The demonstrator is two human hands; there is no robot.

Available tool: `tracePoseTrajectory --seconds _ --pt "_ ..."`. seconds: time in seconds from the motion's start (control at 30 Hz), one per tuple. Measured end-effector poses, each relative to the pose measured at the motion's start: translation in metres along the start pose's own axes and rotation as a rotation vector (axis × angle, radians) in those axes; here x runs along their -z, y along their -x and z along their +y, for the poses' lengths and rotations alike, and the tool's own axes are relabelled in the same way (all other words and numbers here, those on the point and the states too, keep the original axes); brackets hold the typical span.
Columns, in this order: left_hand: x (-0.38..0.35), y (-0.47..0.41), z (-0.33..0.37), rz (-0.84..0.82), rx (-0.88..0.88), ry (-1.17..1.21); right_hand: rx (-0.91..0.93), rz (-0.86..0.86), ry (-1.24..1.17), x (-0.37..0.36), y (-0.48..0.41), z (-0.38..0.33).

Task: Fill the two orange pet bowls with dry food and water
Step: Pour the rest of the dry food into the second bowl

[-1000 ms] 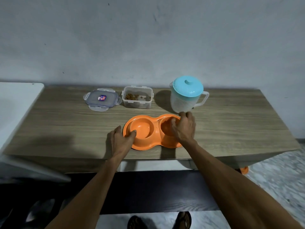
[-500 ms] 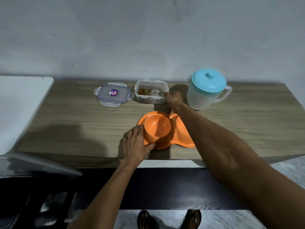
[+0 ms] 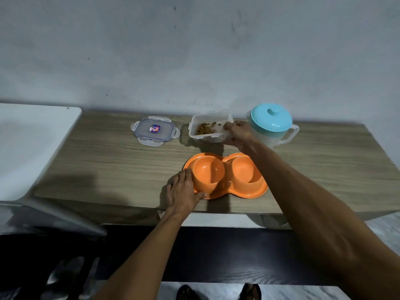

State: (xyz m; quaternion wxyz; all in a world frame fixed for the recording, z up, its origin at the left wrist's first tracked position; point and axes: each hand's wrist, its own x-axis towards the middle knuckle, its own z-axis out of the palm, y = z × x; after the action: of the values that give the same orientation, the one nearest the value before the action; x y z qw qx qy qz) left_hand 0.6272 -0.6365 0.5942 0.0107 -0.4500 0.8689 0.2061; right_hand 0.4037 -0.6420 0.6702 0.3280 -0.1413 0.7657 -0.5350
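Observation:
An orange double pet bowl [image 3: 255, 191] lies near the front edge of the wooden table [image 3: 108, 165]; both wells look bare. My left hand [image 3: 183, 191] rests flat against its left rim. Behind it, my right hand [image 3: 239, 132] grips the right wall of a clear food container [image 3: 203, 137] and holds it tilted toward me, brown kibble lying inside. A clear jug with a teal lid [image 3: 270, 121] stands just right of that hand.
The container's clear lid [image 3: 154, 132] with a sticker lies flat at the back, left of the container. A white surface [image 3: 32, 144] adjoins the table's left end. The grey wall runs right behind the table. My feet show below on the floor.
My right hand left the right bowl, reached back to the food container, took hold of it and tipped it up. My left hand stayed on the bowl's left rim.

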Motion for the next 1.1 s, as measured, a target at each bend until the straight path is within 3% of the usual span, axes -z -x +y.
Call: tracePoseTrajectory --seconds 0.17,0.53,1.1 --pt "0.002 0.001 0.001 -0.012 0.018 0.036 0.180 -0.031 0.072 0.027 0.049 -0.008" --pt "0.001 -0.001 0.000 -0.016 0.020 0.069 0.608 0.038 0.577 0.054 0.112 0.012" --pt "-0.005 -0.004 0.000 0.003 0.047 0.061 0.928 -0.144 0.951 0.043 0.131 0.048"
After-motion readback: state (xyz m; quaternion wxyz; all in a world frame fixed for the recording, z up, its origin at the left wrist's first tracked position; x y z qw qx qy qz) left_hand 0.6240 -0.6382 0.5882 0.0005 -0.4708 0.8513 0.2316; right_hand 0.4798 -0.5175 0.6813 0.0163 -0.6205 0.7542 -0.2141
